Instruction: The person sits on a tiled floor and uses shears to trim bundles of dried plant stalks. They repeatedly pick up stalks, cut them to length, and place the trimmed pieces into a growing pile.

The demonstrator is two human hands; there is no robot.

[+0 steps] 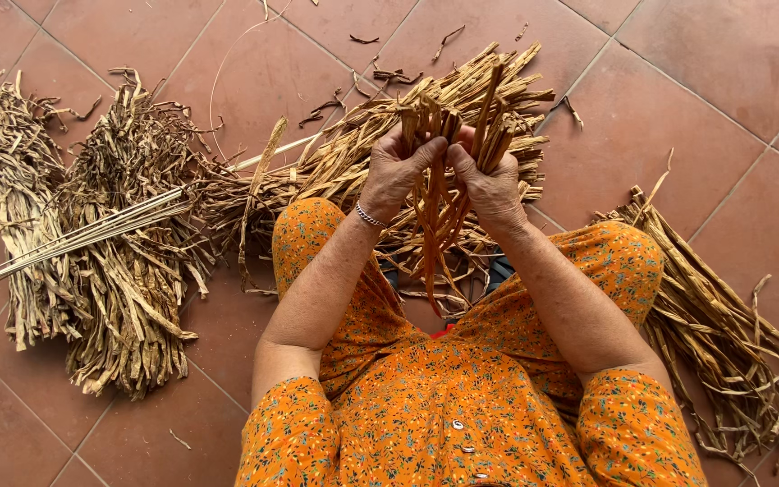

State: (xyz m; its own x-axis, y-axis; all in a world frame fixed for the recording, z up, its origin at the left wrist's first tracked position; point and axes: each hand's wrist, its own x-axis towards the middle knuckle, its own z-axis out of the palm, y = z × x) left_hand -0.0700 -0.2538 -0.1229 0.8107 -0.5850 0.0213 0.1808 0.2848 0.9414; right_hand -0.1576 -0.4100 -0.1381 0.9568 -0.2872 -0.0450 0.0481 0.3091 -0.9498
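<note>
Head view: left hand (396, 169) and right hand (489, 180) grip a bunch of dried strips (441, 194) upright, ends hanging toward the lap.

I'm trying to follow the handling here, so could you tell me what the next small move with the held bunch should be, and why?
Probably slide the hands to even up the strand ends. Both the left hand and right hand grip one bunch of dried strands upright; its top ends fan out unevenly above the fists, and the lower ends hang loose over the pile on the floor.
</note>
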